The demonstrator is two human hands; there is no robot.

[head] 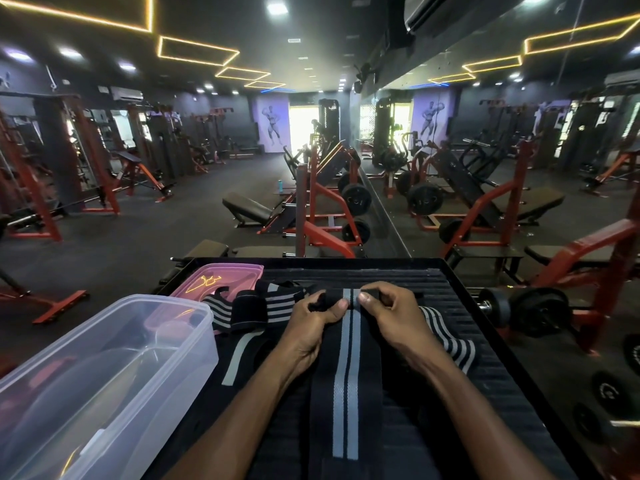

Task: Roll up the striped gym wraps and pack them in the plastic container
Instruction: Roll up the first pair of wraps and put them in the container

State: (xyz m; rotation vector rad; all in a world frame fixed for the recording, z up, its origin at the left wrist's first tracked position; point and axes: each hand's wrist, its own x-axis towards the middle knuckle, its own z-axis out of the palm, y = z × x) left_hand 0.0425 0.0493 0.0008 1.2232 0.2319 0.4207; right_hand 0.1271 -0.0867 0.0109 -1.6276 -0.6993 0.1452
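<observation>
Three striped wraps (346, 368), one clear container (104, 375), one pink lid (221, 278).

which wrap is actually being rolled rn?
The centre wrap, laid flat toward the camera; left hand and right hand pinch its far end into a roll. The left wraps and right wrap lie loose, untouched.

Black wrap (346, 368) with 2 grey stripes lies flat, far end rolled; more striped wraps (256, 308) bunched beside it; clear plastic container (104, 375) stands open, left.
</observation>
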